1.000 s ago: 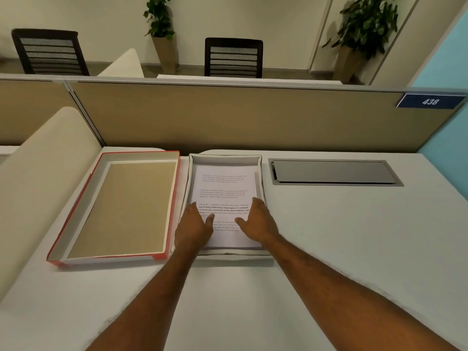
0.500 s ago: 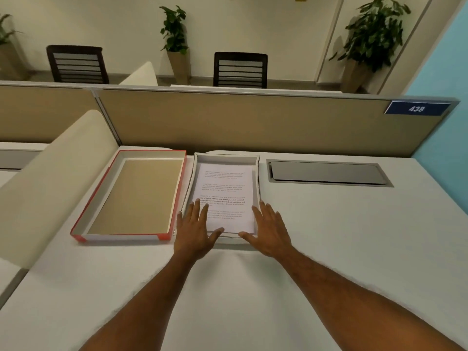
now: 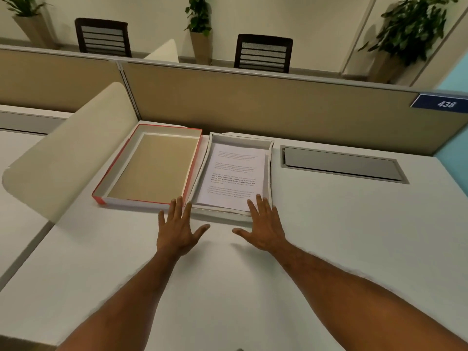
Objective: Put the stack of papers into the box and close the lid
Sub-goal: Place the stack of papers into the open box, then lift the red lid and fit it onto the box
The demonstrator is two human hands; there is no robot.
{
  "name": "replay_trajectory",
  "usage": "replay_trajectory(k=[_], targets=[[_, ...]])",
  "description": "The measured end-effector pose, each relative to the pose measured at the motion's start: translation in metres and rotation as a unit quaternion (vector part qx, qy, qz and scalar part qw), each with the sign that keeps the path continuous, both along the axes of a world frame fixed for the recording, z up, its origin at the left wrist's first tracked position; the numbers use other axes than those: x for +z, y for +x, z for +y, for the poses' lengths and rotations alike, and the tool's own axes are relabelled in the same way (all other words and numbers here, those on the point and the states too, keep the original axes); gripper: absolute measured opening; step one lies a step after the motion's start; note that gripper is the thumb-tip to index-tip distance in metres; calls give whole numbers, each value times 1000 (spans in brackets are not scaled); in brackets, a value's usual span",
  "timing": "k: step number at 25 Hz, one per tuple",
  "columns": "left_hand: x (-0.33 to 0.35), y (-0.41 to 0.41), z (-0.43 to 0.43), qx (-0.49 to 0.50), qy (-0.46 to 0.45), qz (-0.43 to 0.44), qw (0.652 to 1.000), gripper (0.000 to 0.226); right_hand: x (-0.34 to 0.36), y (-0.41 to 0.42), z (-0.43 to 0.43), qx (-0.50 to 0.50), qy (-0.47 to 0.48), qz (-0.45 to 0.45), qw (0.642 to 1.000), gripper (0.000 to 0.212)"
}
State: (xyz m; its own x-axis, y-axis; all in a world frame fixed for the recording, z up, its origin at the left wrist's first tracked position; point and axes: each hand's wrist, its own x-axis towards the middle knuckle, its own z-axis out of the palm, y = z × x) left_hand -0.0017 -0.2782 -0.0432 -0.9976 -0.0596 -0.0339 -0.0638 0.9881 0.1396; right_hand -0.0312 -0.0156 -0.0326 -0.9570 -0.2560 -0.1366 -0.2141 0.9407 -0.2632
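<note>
The stack of printed papers (image 3: 234, 177) lies inside the shallow white box (image 3: 271, 173) on the desk. To its left, touching it, the red-edged lid (image 3: 121, 164) rests upside down, its brown inside facing up. My left hand (image 3: 178, 229) is flat and spread just in front of the gap between lid and box, fingertips at their near edges. My right hand (image 3: 263, 228) is spread too, its fingertips reaching over the box's near right corner. Neither hand holds anything.
A beige partition (image 3: 253, 107) closes the desk's far side, and a curved cream divider (image 3: 68, 158) bounds its left. A grey cable hatch (image 3: 342, 164) is set into the desk right of the box. Chairs and plants stand beyond the partition.
Both hands have slid off the papers toward me and spread apart; they now sit at the box's near edge. The view has pulled back and tilted.
</note>
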Motion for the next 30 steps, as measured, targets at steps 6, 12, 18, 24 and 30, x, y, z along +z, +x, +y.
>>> replay_trajectory(k=[6,12,18,24,30], targets=[[6,-26,-64,29,9,-2,1000,100,5,-22,-76,-2,-19,-8,1000,105],[13,-48,-133,98,21,-1,995,99,9,-61,-150,28,-16,-14,999,106],[12,-62,-183,141,31,12,989,97,-1,-89,-191,56,5,-7,998,108],[-3,-63,-210,312,209,-23,926,142,-10,-98,-208,64,22,-19,998,112],[-3,-71,-210,355,356,25,864,147,-13,-102,-208,72,18,-25,997,110]])
